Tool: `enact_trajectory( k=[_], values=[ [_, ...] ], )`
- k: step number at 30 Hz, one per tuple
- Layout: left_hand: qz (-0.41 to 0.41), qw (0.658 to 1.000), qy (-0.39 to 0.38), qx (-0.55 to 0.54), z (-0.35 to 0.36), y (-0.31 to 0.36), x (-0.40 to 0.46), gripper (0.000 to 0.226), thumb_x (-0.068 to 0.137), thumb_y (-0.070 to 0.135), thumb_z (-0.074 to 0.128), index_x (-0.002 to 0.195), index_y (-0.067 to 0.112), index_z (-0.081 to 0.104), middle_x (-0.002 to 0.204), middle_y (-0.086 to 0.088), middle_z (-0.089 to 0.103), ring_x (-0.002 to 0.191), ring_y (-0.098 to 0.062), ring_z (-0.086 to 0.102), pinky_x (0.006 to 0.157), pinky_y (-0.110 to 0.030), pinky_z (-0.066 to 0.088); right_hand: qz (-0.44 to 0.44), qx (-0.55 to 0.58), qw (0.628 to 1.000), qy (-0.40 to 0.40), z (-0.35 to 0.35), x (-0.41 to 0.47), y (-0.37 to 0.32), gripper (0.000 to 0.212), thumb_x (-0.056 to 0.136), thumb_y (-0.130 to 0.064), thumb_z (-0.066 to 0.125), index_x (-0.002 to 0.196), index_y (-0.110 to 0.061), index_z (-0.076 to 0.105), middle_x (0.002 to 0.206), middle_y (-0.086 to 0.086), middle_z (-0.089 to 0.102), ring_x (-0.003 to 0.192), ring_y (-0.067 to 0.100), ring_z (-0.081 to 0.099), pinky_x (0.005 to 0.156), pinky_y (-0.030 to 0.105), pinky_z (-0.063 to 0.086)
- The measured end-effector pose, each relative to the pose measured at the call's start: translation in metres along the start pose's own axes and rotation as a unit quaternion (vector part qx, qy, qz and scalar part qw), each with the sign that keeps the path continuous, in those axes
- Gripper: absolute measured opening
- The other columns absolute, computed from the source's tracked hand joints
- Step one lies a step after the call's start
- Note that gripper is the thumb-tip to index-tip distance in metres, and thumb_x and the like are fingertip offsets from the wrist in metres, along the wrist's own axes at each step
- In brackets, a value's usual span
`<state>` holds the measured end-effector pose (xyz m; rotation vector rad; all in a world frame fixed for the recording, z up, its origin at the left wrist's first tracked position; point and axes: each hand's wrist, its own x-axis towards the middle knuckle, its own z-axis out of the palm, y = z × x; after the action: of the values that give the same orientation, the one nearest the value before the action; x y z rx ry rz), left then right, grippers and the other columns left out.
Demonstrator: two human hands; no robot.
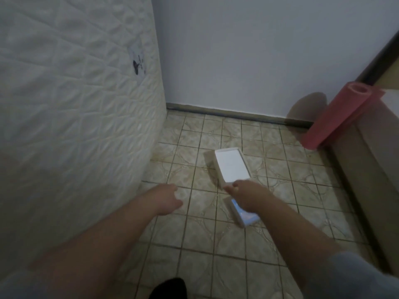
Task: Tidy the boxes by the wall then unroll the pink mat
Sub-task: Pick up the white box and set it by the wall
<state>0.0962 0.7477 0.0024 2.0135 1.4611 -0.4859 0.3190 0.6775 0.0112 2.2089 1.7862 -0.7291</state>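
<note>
Right hand at near end of open white box; second box beneath my wrist.

The open white box [232, 165] lies on the floor [194, 244] at frame centre, long axis running from upper left to lower right, near end touching my right hand [243, 195]. Whether that grip holds it I cannot tell; fingers are hidden. The blue-faced box [244, 214] lies just below, partly under my wrist. Left hand [169, 198] hangs loosely curled, holding nothing, farther off. Rolled pink mat [336, 116] leans at upper right, well apart.
</note>
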Motion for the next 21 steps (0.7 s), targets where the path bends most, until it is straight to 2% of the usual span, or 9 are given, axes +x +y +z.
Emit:
enact_trajectory(
  k=[2,4,7,10,13,15,16,19,21],
  values=[
    [0.024,0.999,0.022,0.028,-0.056,0.002,0.041,0.064,0.09,0.041,0.051,0.145,0.013,0.03,0.152,-0.013,0.031,0.137,-0.028,0.034,0.107,-0.032,0.03,-0.035,-0.046,0.998,-0.026,0.013,0.019,-0.006,0.04,0.1,-0.032,0.03,0.139,-0.031,0.038,0.137,0.013,0.047,0.119,0.032,0.049,0.095,0.043,0.042],
    [0.044,0.997,0.055,0.037,-0.108,0.013,0.078,0.062,0.091,0.039,0.051,0.143,0.012,0.033,0.15,-0.015,0.034,0.134,-0.03,0.037,0.104,-0.031,0.032,-0.046,-0.07,0.994,-0.066,0.023,0.032,-0.01,0.049,0.099,-0.019,0.033,0.144,-0.036,0.026,0.144,0.012,0.037,0.126,0.034,0.042,0.096,0.048,0.04],
    [0.092,0.992,0.083,0.036,-0.17,0.044,0.129,0.063,0.09,0.04,0.052,0.144,0.015,0.032,0.151,-0.013,0.034,0.134,-0.03,0.037,0.104,-0.031,0.032,-0.03,-0.08,0.99,-0.111,0.029,0.059,-0.008,0.052,0.1,-0.021,0.033,0.146,-0.041,0.019,0.147,0.012,0.033,0.128,0.034,0.039,0.095,0.049,0.038],
    [0.139,0.986,0.076,0.053,-0.202,0.076,0.179,0.061,0.09,0.041,0.052,0.143,0.016,0.035,0.149,-0.012,0.037,0.133,-0.029,0.039,0.103,-0.032,0.034,0.003,-0.042,0.993,-0.112,0.017,0.102,0.004,0.052,0.1,-0.021,0.029,0.147,-0.041,0.018,0.148,0.011,0.032,0.13,0.034,0.037,0.096,0.049,0.037],
    [0.159,0.983,0.046,0.074,-0.212,0.103,0.224,0.061,0.09,0.041,0.052,0.143,0.017,0.034,0.149,-0.012,0.037,0.132,-0.029,0.04,0.103,-0.032,0.034,0.048,-0.002,0.996,-0.075,-0.022,0.159,0.026,0.051,0.098,-0.023,0.031,0.145,-0.041,0.023,0.142,0.009,0.037,0.125,0.032,0.042,0.094,0.046,0.037],
    [0.167,0.983,0.005,0.076,-0.209,0.115,0.249,0.058,0.09,0.041,0.052,0.141,0.018,0.037,0.148,-0.01,0.039,0.131,-0.026,0.041,0.103,-0.032,0.034,0.097,0.041,0.993,-0.052,-0.05,0.196,0.045,0.046,0.097,-0.029,0.032,0.143,-0.033,0.03,0.137,0.009,0.043,0.121,0.03,0.045,0.094,0.044,0.038],
    [0.175,0.982,-0.015,0.075,-0.205,0.119,0.261,0.054,0.09,0.04,0.052,0.138,0.018,0.04,0.145,-0.008,0.042,0.129,-0.025,0.044,0.101,-0.031,0.035,0.132,0.077,0.988,-0.033,-0.063,0.212,0.055,0.045,0.098,-0.036,0.028,0.142,-0.027,0.034,0.137,0.009,0.044,0.121,0.029,0.046,0.096,0.043,0.038],
    [0.203,0.968,-0.076,0.122,-0.192,0.13,0.296,0.048,0.089,0.039,0.05,0.133,0.02,0.044,0.141,-0.006,0.047,0.125,-0.023,0.046,0.101,-0.031,0.038,0.244,0.177,0.953,0.029,-0.111,0.259,0.091,0.06,0.096,-0.057,0.02,0.137,-0.02,0.042,0.138,0.008,0.049,0.124,0.027,0.047,0.1,0.042,0.035],
    [0.218,0.956,-0.117,0.16,-0.185,0.138,0.32,0.048,0.087,0.042,0.049,0.131,0.022,0.045,0.139,-0.005,0.047,0.125,-0.023,0.046,0.101,-0.033,0.038,0.269,0.19,0.943,0.053,-0.141,0.284,0.113,0.059,0.096,-0.058,0.021,0.136,-0.021,0.043,0.137,0.009,0.05,0.124,0.028,0.047,0.101,0.043,0.035]
  ],
)
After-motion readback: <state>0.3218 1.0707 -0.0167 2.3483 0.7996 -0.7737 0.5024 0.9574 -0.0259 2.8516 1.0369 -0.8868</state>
